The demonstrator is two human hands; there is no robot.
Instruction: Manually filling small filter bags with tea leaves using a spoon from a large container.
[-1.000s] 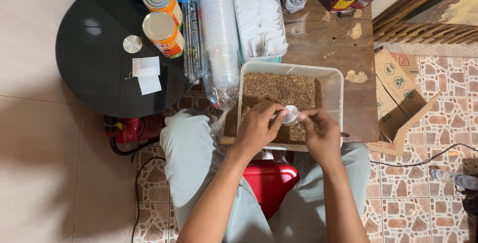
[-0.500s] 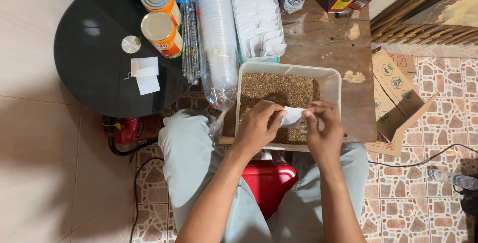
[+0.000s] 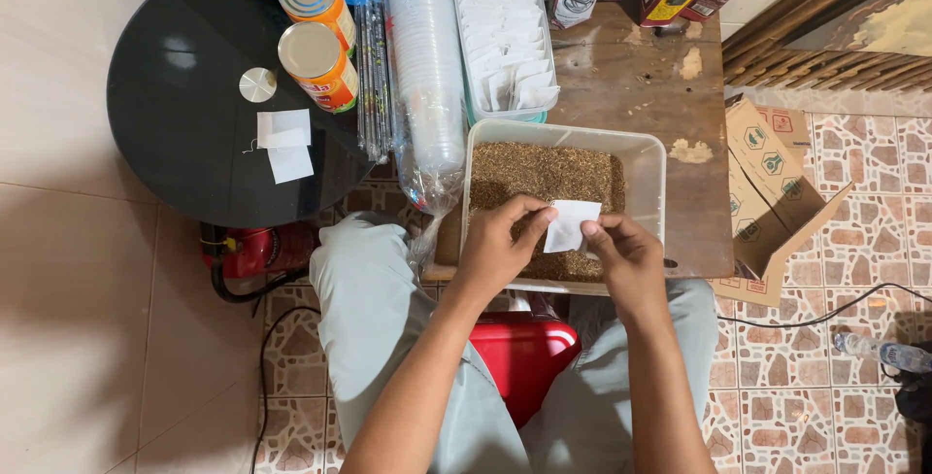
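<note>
Both hands hold one small white paper pouch (image 3: 571, 224) over a clear plastic tub (image 3: 645, 156) filled with brown loose granules (image 3: 539, 172). My left hand (image 3: 497, 246) pinches the pouch's left edge with thumb and forefinger. My right hand (image 3: 626, 253) pinches its right lower corner. The pouch hangs flat just above the granules. Whether anything is inside it cannot be seen.
Behind the tub a tray of white pouches (image 3: 502, 32) and a sleeve of stacked plastic cups (image 3: 425, 66) lie on the wooden table (image 3: 649, 85). Two orange cans (image 3: 318, 64) and paper slips (image 3: 283, 142) sit on a round black table (image 3: 184, 115). A cardboard box (image 3: 772, 202) stands right.
The pouch was crumpled between my fingers a second ago; now it is spread flat between both hands. The hands stay over the tub.
</note>
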